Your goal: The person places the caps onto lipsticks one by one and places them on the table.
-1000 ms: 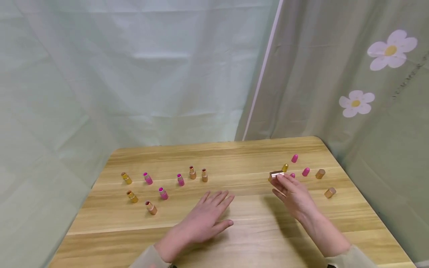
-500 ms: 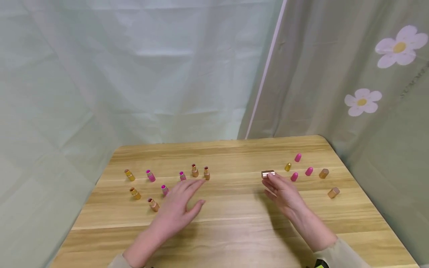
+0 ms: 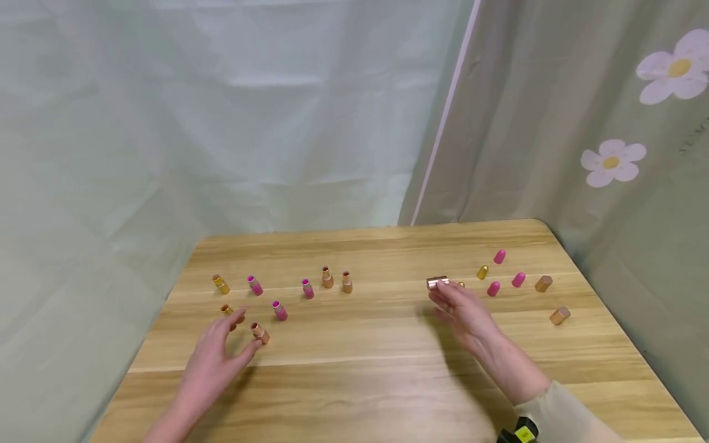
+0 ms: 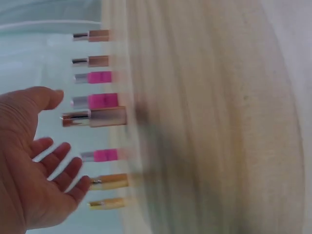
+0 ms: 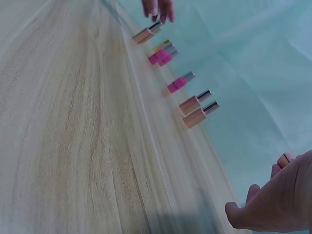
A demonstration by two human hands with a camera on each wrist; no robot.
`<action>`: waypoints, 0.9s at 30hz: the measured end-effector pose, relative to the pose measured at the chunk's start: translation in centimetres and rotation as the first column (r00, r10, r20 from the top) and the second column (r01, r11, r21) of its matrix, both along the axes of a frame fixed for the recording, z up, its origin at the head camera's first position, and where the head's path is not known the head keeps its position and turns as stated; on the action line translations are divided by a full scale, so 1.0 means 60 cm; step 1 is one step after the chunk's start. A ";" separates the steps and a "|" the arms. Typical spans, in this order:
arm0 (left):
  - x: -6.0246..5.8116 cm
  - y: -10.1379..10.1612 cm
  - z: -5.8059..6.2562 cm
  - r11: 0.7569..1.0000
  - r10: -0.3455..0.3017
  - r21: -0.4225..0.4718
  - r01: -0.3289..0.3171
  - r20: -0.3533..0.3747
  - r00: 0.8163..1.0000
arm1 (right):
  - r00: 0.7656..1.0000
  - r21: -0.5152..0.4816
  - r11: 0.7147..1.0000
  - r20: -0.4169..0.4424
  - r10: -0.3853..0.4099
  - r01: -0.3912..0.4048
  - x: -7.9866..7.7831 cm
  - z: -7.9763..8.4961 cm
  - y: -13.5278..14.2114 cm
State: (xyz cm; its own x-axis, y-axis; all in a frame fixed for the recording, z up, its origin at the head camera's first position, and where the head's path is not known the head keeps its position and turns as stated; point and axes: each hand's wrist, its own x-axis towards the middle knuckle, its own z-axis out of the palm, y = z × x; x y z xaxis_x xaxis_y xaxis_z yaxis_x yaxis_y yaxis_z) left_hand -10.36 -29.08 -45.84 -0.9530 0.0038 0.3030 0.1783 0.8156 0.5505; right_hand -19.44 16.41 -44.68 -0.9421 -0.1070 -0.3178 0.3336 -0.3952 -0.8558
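Observation:
My left hand (image 3: 213,363) is spread with thumb and fingers apart beside a rose-gold lipstick tube (image 3: 260,333), uncapped and upright. In the left wrist view a gap shows between the hand (image 4: 36,161) and that tube (image 4: 108,117). A gold lipstick tube (image 3: 226,310) is partly hidden behind the fingers. On the other side, my right hand (image 3: 468,317) pinches a shiny rose-gold lipstick cap (image 3: 437,282) between thumb and fingers, held sideways above the table. Behind that hand a gold cap (image 3: 461,284) is mostly hidden.
Other uncapped tubes stand at left: gold (image 3: 220,284), several pink (image 3: 279,311) and two rose-gold (image 3: 346,282). At right stand pink caps (image 3: 518,280), another gold cap (image 3: 483,272) and two rose-gold caps (image 3: 560,315). A curtain (image 3: 304,123) hangs behind the wooden table (image 3: 376,369).
My left hand has moved left from the table's middle, past the pink tubes, to the front rose-gold tube. My right hand has drawn slightly left from the caps, still holding its rose-gold cap.

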 end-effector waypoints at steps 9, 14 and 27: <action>-0.033 -0.015 -0.029 0.982 -0.035 0.186 -0.024 0.306 0.951 | 1.000 -0.001 1.000 -0.016 0.018 -0.018 -0.002 0.001 -0.007; -0.037 -0.012 -0.037 0.984 -0.028 0.173 -0.033 0.338 0.941 | 1.000 0.014 1.000 -0.022 0.022 -0.022 -0.001 -0.002 -0.008; -0.045 -0.002 -0.050 0.996 0.021 0.078 -0.045 0.276 0.961 | 0.999 0.020 1.000 -0.028 0.024 -0.024 0.003 -0.002 -0.010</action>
